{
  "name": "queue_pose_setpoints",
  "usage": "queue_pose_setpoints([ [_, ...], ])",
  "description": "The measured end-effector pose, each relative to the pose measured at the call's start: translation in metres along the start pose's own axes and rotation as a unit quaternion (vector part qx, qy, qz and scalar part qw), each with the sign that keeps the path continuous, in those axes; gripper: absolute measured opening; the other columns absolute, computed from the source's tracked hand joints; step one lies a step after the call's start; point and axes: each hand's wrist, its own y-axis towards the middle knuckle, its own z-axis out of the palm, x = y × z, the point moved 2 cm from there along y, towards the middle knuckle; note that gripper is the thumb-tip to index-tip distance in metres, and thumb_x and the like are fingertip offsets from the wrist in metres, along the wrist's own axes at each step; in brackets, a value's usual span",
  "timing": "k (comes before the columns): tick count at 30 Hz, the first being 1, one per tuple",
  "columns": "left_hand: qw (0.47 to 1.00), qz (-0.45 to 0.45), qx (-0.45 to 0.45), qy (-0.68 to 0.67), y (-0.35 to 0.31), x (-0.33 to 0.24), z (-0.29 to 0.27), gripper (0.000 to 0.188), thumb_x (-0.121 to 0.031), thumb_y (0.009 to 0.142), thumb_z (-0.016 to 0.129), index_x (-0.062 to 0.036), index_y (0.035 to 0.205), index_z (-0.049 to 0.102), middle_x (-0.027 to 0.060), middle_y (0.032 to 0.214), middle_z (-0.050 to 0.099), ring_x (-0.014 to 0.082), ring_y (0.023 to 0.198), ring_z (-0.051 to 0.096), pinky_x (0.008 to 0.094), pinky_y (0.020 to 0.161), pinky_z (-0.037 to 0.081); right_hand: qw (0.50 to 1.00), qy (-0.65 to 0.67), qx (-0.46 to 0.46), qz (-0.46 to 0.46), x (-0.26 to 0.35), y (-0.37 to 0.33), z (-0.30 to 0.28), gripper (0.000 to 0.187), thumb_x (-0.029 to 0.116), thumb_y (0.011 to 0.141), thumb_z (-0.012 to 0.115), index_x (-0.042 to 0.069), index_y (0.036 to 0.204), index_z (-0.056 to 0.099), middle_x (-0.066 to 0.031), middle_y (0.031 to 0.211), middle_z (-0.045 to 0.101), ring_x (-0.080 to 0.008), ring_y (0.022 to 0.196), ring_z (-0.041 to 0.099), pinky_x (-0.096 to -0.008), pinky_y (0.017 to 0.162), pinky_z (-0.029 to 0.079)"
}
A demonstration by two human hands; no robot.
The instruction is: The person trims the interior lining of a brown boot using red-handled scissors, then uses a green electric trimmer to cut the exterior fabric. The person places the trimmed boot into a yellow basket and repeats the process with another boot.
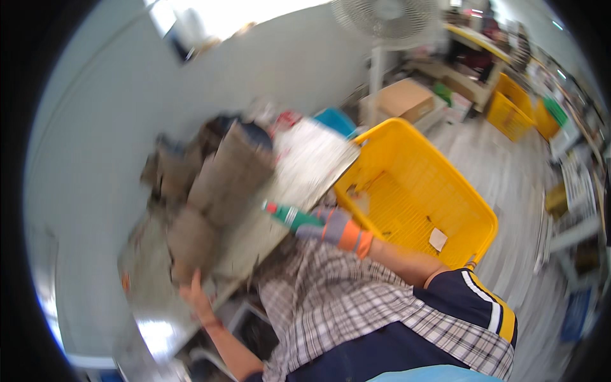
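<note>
In a grey and orange glove, my right hand (337, 228) is closed around a small green bottle (294, 216) with a red tip, which points left over the table edge. My bare left hand (198, 298) is at the table's near edge, its fingers stretched out and somewhat blurred. Just beyond them is the near end of a pile of brownish-grey pieces (232, 169); whether the fingers touch it I cannot tell. The pile lies on a worn, pale worktable (309, 156). Motion blur hides what the pieces are made of.
A large yellow plastic basket (439, 172) stands right of the table, with a few scraps inside. Behind it are a white fan (388, 16) and a cardboard box (404, 100). More yellow crates (511, 108) stand farther right. A wall (95, 159) borders the table on the left.
</note>
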Motion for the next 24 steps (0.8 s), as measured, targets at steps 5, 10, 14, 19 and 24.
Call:
queue_pose_setpoints([
  [5,0.995,-0.034,-0.016,-0.087,0.008,-0.006,-0.045,0.035,-0.006,0.080,0.068,0.0039,0.113,0.059,0.0154,0.111,0.060,0.0255,0.102,0.058,0.0386,0.089,0.048,0.999,-0.021,0.004,-0.039,0.004,-0.003,0.006,0.034,0.033,0.078,0.074,0.002,0.090,0.065,-0.0031,0.067,0.059,-0.0073,0.058,0.052,-0.0243,0.051,0.041],
  [10,0.955,-0.059,-0.046,-0.289,0.032,0.003,-0.099,0.037,-0.002,0.080,0.067,0.0043,0.115,0.057,0.0147,0.111,0.061,0.0285,0.100,0.061,0.0404,0.086,0.051,0.998,0.002,0.002,-0.058,0.012,0.016,0.013,0.035,0.028,0.079,0.075,-0.001,0.096,0.064,0.0003,0.067,0.058,-0.0040,0.059,0.048,-0.0214,0.053,0.039],
  [14,0.965,-0.025,-0.020,-0.259,0.028,-0.033,-0.091,0.036,0.002,0.081,0.064,0.0051,0.116,0.056,0.0149,0.113,0.062,0.0272,0.099,0.062,0.0375,0.086,0.052,0.996,-0.039,0.014,-0.082,0.013,0.024,0.019,0.039,0.029,0.077,0.076,-0.002,0.097,0.064,-0.0004,0.069,0.059,-0.0048,0.062,0.048,-0.0218,0.055,0.041],
  [19,0.930,0.195,0.059,0.305,0.054,-0.023,-0.113,0.022,-0.008,0.077,0.072,0.0024,0.095,0.065,0.0117,0.090,0.068,0.0186,0.082,0.064,0.0325,0.065,0.050,0.992,-0.088,0.039,-0.083,0.026,0.024,0.030,0.040,0.031,0.077,0.076,-0.001,0.098,0.065,-0.0029,0.072,0.063,-0.0065,0.064,0.053,-0.0228,0.059,0.044],
  [24,0.946,0.184,-0.030,0.264,0.058,-0.059,-0.103,0.022,-0.015,0.078,0.072,-0.0014,0.095,0.067,0.0064,0.081,0.069,0.0097,0.072,0.055,0.0275,0.068,0.046,0.992,-0.107,0.040,-0.055,0.022,0.022,0.030,0.043,0.033,0.076,0.077,0.001,0.102,0.065,-0.0050,0.075,0.065,-0.0080,0.066,0.056,-0.0236,0.062,0.046],
])
